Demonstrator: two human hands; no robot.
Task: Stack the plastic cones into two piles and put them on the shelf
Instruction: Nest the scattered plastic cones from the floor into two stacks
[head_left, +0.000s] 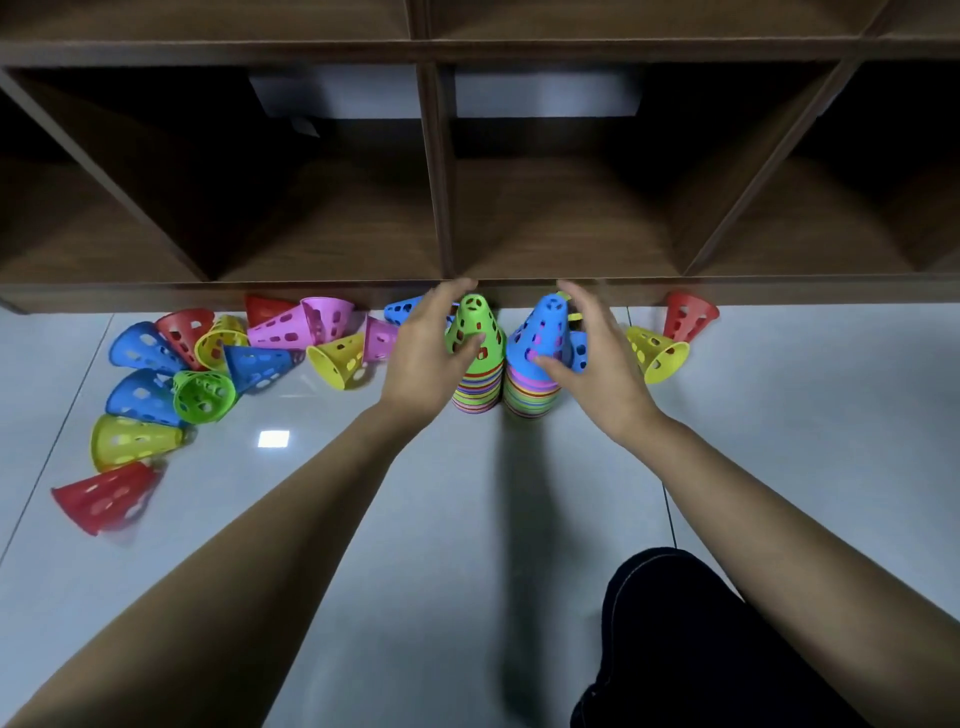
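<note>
The green-topped pile (475, 384) and blue-topped pile (535, 395) stood close side by side on the tiled floor (467, 519), at 12 o'clock, just before the wooden shelf (436, 171). The left hand (421, 358) curled round the first and the right hand (602, 358) round the second, likely to steady or lift them. Loose cones (202, 395) lay from 9 to 11 o'clock, unstacked.

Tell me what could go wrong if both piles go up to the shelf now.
1. The left hand and right hand hold the green-topped pile and blue-topped pile near their tops; lower cones may slip off.
2. Both piles stand close to the shelf edge and could clip it.
3. Loose cones lie unstacked on the floor.
</note>
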